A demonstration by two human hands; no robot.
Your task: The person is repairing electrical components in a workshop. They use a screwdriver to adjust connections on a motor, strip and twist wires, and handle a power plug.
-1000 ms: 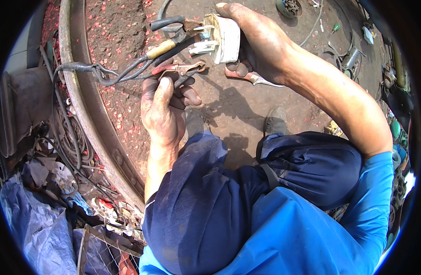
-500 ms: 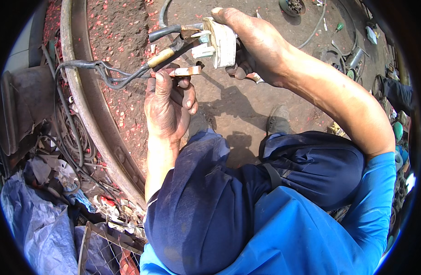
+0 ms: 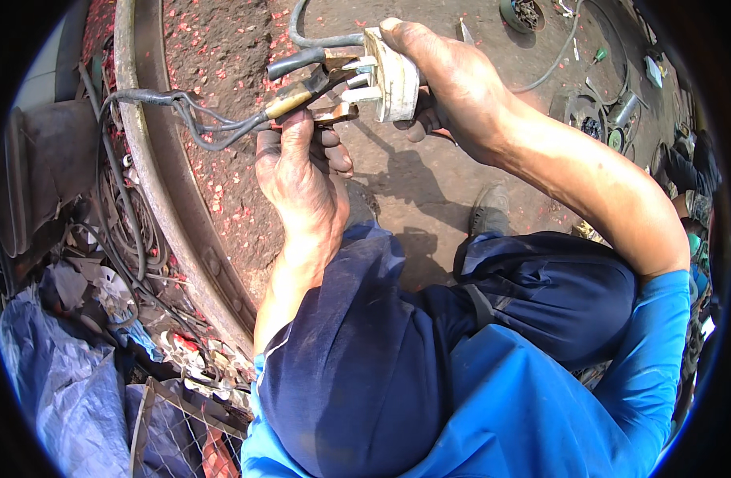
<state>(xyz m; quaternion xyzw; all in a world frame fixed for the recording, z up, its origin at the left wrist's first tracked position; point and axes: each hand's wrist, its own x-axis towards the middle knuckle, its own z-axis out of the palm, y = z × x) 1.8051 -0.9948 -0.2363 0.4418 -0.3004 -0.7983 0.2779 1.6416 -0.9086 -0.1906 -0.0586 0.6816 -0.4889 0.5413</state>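
Note:
My right hand [image 3: 461,88] is closed round a worn white plug [image 3: 399,78], thumb on its top edge. The plug's metal prongs point left, and a grey cable [image 3: 334,40] runs to its top. Between thumb and fingers, my left hand [image 3: 302,171] pinches a wire terminal with a flat copper-coloured end [image 3: 342,112], just under the lowest prong. Above it, a black-sleeved wire end [image 3: 295,62] and a wire with a yellowish sleeve [image 3: 290,102] reach toward the prongs. Whether any terminal touches a prong is unclear.
A curved rusty metal rail [image 3: 154,171] stands on my left, with cables, scrap and a blue tarp [image 3: 59,374] beyond it. A round container of small pieces [image 3: 522,14] sits far right, near a metal cylinder [image 3: 623,111]. Red flakes litter the ground.
My left hand has moved slightly up and right, bringing the copper-coloured end beneath the plug's prongs. The wires have come closer to the plug, which has shifted slightly right in view.

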